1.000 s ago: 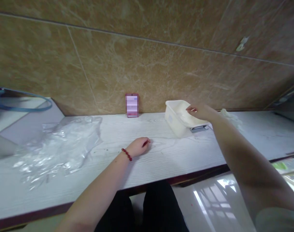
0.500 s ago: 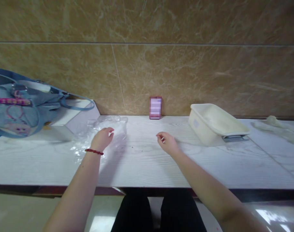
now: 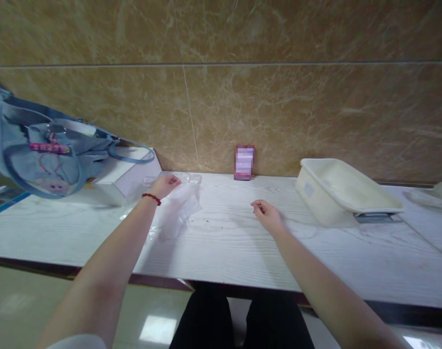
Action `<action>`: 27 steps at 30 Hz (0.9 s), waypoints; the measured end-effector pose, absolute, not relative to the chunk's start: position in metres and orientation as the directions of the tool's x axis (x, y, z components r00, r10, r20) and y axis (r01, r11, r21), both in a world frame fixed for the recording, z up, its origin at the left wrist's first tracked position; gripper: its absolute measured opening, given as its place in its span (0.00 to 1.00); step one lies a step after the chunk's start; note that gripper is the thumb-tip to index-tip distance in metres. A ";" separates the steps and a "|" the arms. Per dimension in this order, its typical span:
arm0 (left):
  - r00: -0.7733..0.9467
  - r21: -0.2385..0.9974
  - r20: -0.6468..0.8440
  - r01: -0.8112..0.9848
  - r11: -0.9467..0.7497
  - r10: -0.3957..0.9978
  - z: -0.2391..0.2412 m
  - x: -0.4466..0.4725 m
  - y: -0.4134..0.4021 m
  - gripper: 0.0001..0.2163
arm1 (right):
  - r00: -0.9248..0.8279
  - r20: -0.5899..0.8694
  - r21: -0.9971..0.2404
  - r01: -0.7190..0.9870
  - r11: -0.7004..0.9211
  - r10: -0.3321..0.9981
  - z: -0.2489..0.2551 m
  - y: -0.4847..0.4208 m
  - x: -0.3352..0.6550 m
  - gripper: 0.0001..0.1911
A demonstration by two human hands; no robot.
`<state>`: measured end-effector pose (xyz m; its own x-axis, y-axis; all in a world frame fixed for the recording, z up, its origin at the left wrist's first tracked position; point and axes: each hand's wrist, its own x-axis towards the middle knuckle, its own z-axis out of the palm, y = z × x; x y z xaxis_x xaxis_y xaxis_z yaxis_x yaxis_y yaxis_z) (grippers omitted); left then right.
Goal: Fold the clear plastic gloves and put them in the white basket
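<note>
My left hand (image 3: 166,185), with a red beaded bracelet at its wrist, is over the clear plastic bag (image 3: 177,208), which lies crumpled on the white wood-grain table (image 3: 228,257). Thumb and fingers are drawn together; I cannot tell whether they grip the film or something small. My right hand (image 3: 267,215) hovers just above or rests on the table, right of centre, its fingers curled into a pinch. Whatever those fingertips hold, if anything, is too small to make out. A few tiny dark specks (image 3: 207,221) lie on the tabletop between my hands.
A phone (image 3: 244,163) leans upright against the brown tiled wall (image 3: 279,106). To the right stands a cream plastic tub (image 3: 319,201), with another piece of crumpled plastic (image 3: 432,196) beyond it. A blue denim bag (image 3: 57,160) rests against a white box (image 3: 133,177) at the left.
My view has turned slightly, shifting the scene to the right. My left hand has moved a little farther forward over the plastic bag, its fingers closer together. My right hand keeps its curled pose.
</note>
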<state>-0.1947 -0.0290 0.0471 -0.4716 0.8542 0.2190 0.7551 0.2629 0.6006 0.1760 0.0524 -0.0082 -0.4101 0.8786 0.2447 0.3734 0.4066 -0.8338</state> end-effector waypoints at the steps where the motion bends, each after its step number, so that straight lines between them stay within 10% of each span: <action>1: -0.501 0.696 0.192 0.676 0.243 0.843 0.048 -0.193 -0.031 0.08 | -0.412 0.235 -0.840 0.370 0.397 0.880 -0.010 0.054 0.176 0.12; 7: -0.557 0.997 -0.042 0.031 0.072 0.830 0.058 -0.172 -0.047 0.10 | -0.432 0.211 -0.853 0.356 0.381 0.877 -0.016 0.058 0.176 0.13; 18: -0.402 0.799 -0.234 -0.598 -0.060 0.885 0.074 -0.120 -0.037 0.08 | -0.416 0.210 -0.853 0.365 0.373 0.885 -0.008 0.050 0.169 0.13; 27: -0.227 0.773 -0.302 -0.627 0.098 0.926 0.055 -0.012 0.002 0.11 | -0.465 0.485 -0.781 0.152 0.606 0.741 0.035 0.036 0.123 0.13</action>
<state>-0.0121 0.0017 0.0553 -0.2271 0.9259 -0.3019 -0.6265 0.0984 0.7732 0.1234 0.0361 0.0352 -0.4650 0.7407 0.4849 0.1520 0.6064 -0.7805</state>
